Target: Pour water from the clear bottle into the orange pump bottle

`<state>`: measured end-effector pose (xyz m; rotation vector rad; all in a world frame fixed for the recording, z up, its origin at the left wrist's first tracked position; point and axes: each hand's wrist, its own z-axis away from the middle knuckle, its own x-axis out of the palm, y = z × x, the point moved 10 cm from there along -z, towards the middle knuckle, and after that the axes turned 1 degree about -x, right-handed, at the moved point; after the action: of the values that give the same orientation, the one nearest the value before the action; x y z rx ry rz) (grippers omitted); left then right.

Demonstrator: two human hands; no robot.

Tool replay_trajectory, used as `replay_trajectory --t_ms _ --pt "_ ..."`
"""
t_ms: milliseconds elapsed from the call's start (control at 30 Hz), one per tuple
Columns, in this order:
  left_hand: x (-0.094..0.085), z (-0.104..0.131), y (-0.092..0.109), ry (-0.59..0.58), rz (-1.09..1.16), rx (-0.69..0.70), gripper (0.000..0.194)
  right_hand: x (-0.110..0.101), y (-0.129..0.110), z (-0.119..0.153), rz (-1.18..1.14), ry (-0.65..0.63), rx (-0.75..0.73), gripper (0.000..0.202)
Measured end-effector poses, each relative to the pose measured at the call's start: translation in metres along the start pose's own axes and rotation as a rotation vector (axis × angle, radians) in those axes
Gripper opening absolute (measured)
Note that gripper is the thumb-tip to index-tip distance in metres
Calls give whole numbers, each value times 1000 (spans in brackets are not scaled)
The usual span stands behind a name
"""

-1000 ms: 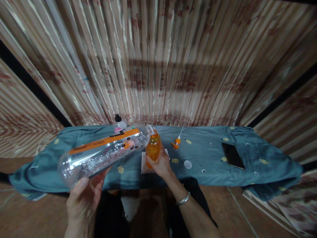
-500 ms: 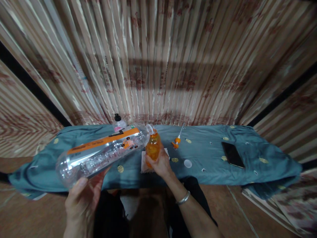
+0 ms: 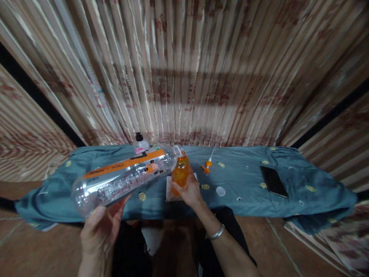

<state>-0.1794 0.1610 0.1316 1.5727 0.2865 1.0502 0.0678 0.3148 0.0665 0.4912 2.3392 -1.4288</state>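
Observation:
My left hand (image 3: 99,231) grips the base of a large clear plastic bottle (image 3: 123,177) with an orange label. The bottle lies tilted almost flat, its mouth against the top of a small orange bottle (image 3: 180,172). My right hand (image 3: 188,191) is wrapped around the small orange bottle and holds it upright over a white cloth pad (image 3: 170,186) on the blue-covered table (image 3: 248,192). A silver bangle (image 3: 216,232) sits on my right wrist.
An orange pump nozzle (image 3: 208,164) with its thin tube and a white cap (image 3: 220,191) lie right of the small bottle. A black phone (image 3: 273,181) rests farther right. A black-capped bottle (image 3: 140,143) stands behind the large one. Striped curtains (image 3: 184,69) hang behind.
Both hands and both bottles keep their pose; the view has shifted slightly, placing everything a little right and up in the picture.

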Motion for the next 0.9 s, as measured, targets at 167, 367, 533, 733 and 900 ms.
replay_trajectory --t_ms 167,367,533,733,900 --pt "0 -1 -1 11 0 -10 59 -4 -8 -1 -27 -36 -58 76" --pt "-2 0 -2 27 7 -23 61 -12 -8 -5 -72 -55 -60 77" --pt "0 0 -3 19 17 -19 57 -11 -13 -8 -54 -61 -114 77" --pt "2 1 -1 9 14 -15 55 -3 -7 -5 -67 -75 -65 79" --pt "-1 -1 -2 18 10 -17 58 -3 -7 -3 -55 -30 -51 77"
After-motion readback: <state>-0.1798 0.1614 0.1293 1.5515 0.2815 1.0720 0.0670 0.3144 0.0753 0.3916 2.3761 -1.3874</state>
